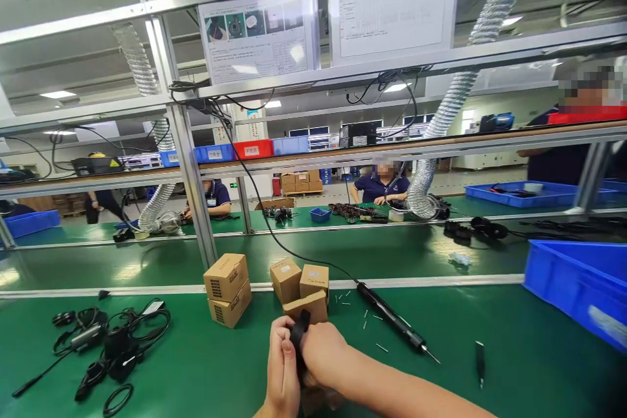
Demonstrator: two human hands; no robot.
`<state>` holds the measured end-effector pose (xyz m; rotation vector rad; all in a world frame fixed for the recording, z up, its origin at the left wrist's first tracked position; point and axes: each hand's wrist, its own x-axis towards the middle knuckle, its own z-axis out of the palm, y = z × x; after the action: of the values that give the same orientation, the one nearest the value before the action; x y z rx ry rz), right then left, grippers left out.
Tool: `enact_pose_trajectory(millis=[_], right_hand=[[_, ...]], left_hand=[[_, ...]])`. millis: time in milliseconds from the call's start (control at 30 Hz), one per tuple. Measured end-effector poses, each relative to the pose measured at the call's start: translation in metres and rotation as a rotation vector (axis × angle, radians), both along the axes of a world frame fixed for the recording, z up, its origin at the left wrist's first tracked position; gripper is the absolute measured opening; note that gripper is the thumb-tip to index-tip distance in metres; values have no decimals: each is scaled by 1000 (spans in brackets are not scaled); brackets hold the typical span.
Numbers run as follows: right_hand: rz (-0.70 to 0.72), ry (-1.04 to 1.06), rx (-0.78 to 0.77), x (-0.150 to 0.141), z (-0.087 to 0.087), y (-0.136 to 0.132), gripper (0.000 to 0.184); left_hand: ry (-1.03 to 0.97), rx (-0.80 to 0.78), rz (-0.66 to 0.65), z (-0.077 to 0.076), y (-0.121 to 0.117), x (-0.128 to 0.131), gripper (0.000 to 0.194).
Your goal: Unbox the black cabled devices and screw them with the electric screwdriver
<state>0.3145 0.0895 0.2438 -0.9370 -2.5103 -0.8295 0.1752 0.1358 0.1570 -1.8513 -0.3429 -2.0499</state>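
My left hand (283, 366) is wrapped round a black curved part (298, 334), held just above the near edge of the green bench. Closed against the same part from the right is my right hand (324, 351), its fingertips largely hidden. Directly behind my hands stands a group of small cardboard boxes (313, 279). Another cardboard item (321, 400) shows partly beneath my right wrist. To the right lies a black electric screwdriver (392, 317) with its cable running upward. Several thin metal pins or screws (365, 319) are scattered beside it.
Two stacked cardboard boxes (228, 290) stand left of centre. Black headsets and cables (115, 339) lie at the left. A small dark tool (480, 364) and a blue bin (578, 287) are at the right. A metal frame post (196, 209) rises behind. Co-workers sit across the bench.
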Motion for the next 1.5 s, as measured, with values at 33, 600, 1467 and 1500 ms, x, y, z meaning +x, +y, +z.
enact_pose_trajectory(millis=[33, 600, 1467, 1500], right_hand=[[5, -36, -26, -2, 3, 2, 49], [716, 649, -335, -4, -36, 19, 37], [678, 835, -1150, 130, -91, 84, 70], [699, 889, -1091, 133, -91, 88, 70]], left_hand=[[15, 23, 59, -1, 1, -1, 37], [507, 71, 693, 35, -85, -13, 7], [749, -476, 584, 66, -123, -8, 19], [771, -477, 584, 68, -125, -6, 15]])
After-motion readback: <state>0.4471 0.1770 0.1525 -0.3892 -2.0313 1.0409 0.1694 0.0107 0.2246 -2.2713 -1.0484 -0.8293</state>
